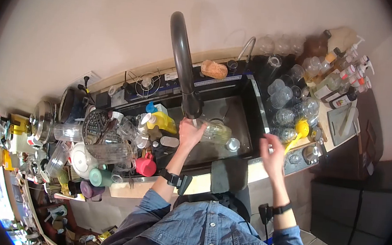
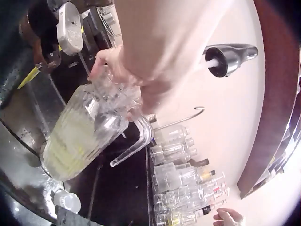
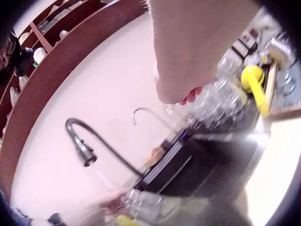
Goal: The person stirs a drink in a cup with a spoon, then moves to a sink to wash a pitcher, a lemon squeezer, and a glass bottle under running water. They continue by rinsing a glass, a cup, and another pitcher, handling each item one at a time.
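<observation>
My left hand [image 1: 190, 132] grips a clear ribbed jug [image 2: 84, 134] by its neck, over the black sink [image 1: 192, 158]. Pale yellowish liquid shows inside the tilted jug, and its clear handle [image 2: 136, 141] sticks out to one side. Water streams from the black faucet [image 1: 191, 104] close above this hand. My right hand [image 1: 273, 154] hovers empty over the sink's right edge, its fingers loosely bent, beside a yellow slotted spoon [image 1: 302, 129]. A small clear cup [image 1: 232, 144] stands on the sink floor near the jug's base.
Glasses [image 1: 281, 97] crowd the right of the sink, with bottles [image 1: 337, 92] behind them. Piled dishes, a grater [image 1: 96, 128] and a red mug [image 1: 146, 165] fill the left side. A sponge [image 1: 214, 69] lies on the back ledge; a dark cloth [image 1: 228, 175] hangs over the front edge.
</observation>
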